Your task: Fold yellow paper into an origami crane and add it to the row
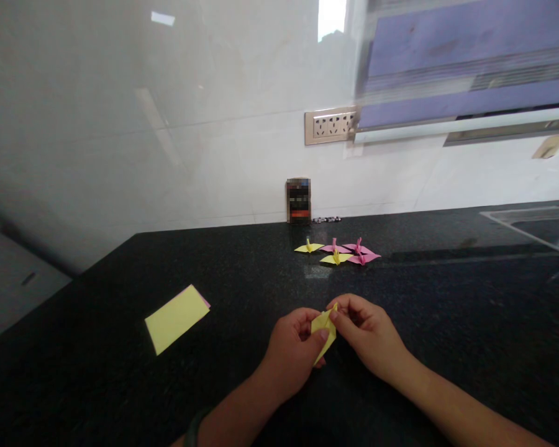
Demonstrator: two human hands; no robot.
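Between my two hands is a piece of folded yellow paper (325, 323), pointed at its upper and lower ends. My left hand (294, 347) pinches its lower left part, with the thumb lying over the front. At the upper right tip, my right hand (370, 329) has thumb and fingertips closed on the paper. The fingers behind the paper are partly hidden. Beyond my hands several folded paper cranes stand grouped together: yellow ones such as the near yellow crane (336, 257), and pink ones such as the near pink crane (363, 257).
A stack of yellow paper (177, 320), a pink corner showing beneath, lies at left on the dark countertop (242, 273). A phone-like object (299, 202) leans against the wall, beside a small beaded strand (327, 220). A socket panel (330, 126) is on the wall.
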